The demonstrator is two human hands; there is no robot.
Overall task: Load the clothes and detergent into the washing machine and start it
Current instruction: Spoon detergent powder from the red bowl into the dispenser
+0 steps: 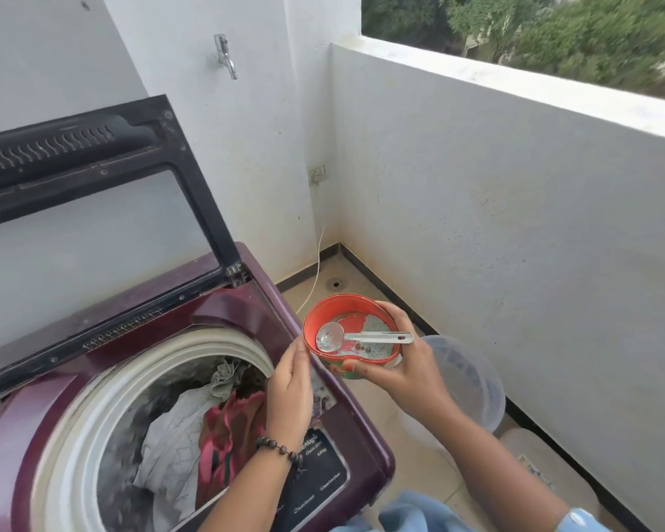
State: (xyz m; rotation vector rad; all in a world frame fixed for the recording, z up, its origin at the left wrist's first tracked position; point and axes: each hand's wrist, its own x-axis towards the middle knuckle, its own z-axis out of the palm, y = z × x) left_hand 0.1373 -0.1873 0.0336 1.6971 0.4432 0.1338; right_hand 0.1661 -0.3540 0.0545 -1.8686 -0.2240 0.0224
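Observation:
A maroon top-loading washing machine stands at the lower left with its lid raised. White, grey and pink clothes lie in its drum. Just right of the machine, my right hand holds a red detergent tub from below. Pale powder and a clear plastic scoop lie inside the tub. My left hand, with a bead bracelet on the wrist, touches the tub's left rim with its fingertips and holds nothing.
A clear plastic bucket stands on the tiled floor under my right arm. A tap juts from the wall above the machine. A white cord drops from a wall socket. A floor drain sits in the corner. A balcony parapet closes the right side.

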